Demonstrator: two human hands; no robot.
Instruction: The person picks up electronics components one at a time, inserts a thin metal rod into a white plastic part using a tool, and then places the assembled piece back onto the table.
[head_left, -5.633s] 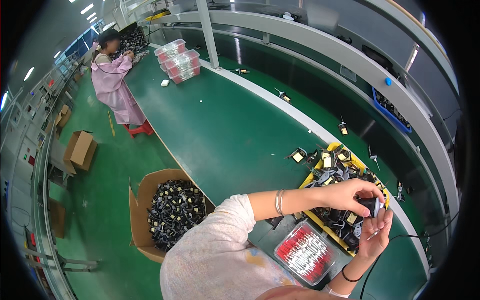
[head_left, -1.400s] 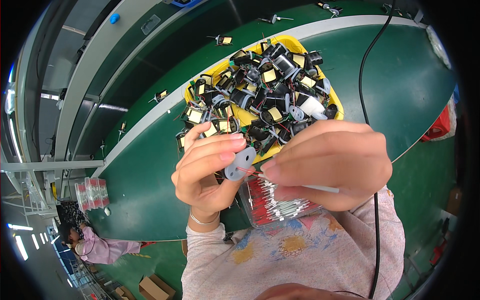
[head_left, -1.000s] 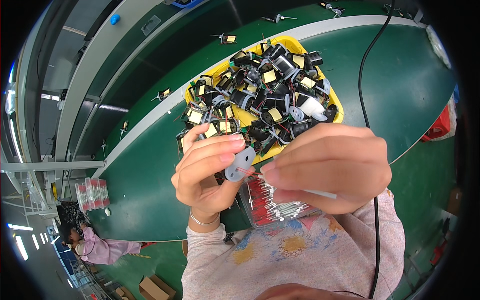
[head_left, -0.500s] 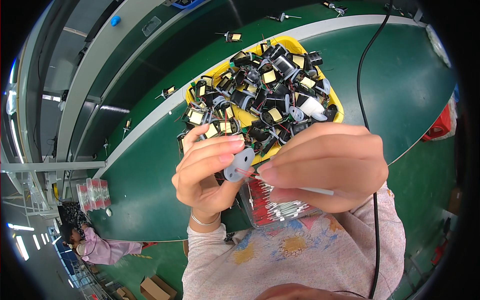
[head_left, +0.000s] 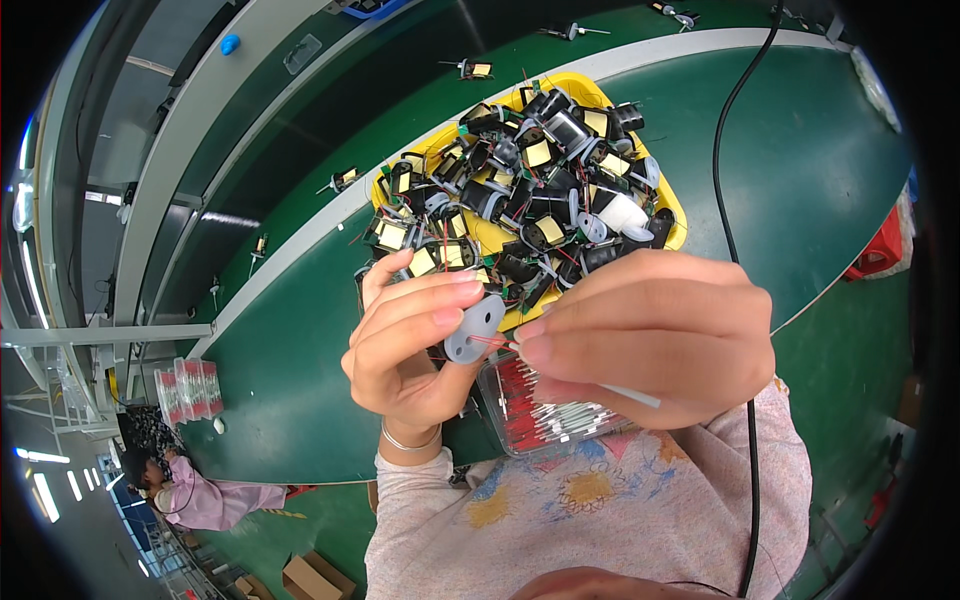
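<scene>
My left hand pinches a small part with a grey oval cap between fingers and thumb; the holes in the cap face my right hand. Thin red wires run from the cap to the fingertips of my right hand, which is closed on their ends. A slim white stick also pokes out from under that hand. Just beyond both hands stands a yellow bin heaped with black parts bearing grey caps and cream pads. Below them sits a clear box of red and white wire pieces.
A black cable hangs across the right side of the green table. Similar parts lie on the belt behind the pale rail. Clear boxes of wires stand at left, near a person in pink.
The parts on the belt have shifted slightly to the right. My right hand and the white stick have moved a little; both hands keep their hold.
</scene>
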